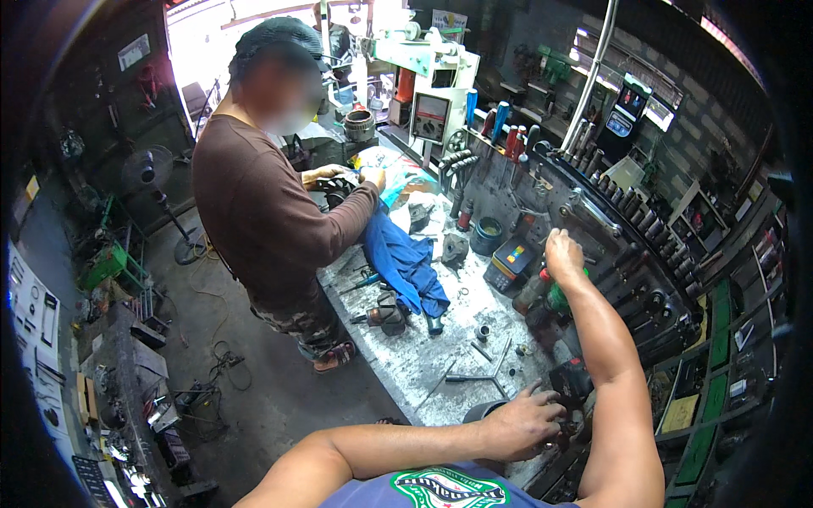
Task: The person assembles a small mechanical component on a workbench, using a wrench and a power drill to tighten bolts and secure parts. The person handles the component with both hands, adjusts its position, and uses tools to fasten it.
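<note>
- Blue-violet cloth of the wearer's shirt [360, 491], printed with a green-rimmed emblem [449, 491], sits closest, at the bottom edge.
- Just past it, the left hand [522, 426] lies palm down, fingers bent, over dark objects [573, 426] at the near end of the counter [398, 385]; I can't tell whether it grips any.
- Beside that hand, a dark, round-edged cylinder [480, 411] is half hidden, so its long axis is unclear; a black-and-red tool [572, 378] lies just beyond the fingertips.
- The right hand [564, 252] is raised with its fingers curled in, near a red-capped bottle [531, 293]; whether it pinches anything I can't make out.
- That bottle stands at the counter's right side, long axis roughly upright, cap end toward the right hand.
- Left of the black-and-red tool, a bare-metal three-armed wrench [472, 378] lies flat, one arm pointing left, the other two splaying right.
- Beyond it, a crumpled blue cloth [406, 264] spills in soft folds over the counter's scuffed, shiny top.
- At the far left, a brown-clad co-worker [250, 195] leans over a ridged part [339, 190].
</note>
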A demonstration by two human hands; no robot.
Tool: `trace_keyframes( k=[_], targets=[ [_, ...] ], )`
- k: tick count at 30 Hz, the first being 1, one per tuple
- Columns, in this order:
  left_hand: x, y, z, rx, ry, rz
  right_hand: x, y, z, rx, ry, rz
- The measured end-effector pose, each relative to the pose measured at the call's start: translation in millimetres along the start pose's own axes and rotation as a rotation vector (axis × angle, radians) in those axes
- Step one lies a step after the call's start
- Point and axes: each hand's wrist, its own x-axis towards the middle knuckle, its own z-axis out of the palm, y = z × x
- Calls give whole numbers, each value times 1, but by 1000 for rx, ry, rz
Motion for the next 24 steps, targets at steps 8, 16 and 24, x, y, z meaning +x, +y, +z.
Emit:
trace_keyframes(
  k=[8, 16, 24],
  targets=[
    [0, -2, -1, 60, 13, 4, -118, 54, -210, 1267, -375, -217],
    [2, -3, -6, 70, 80, 11, -311, 98, -290, 477, -243, -250],
    [10, 9, -17, 99, 126, 45, -364, 68, -290, 419, -195, -503]
  ],
)
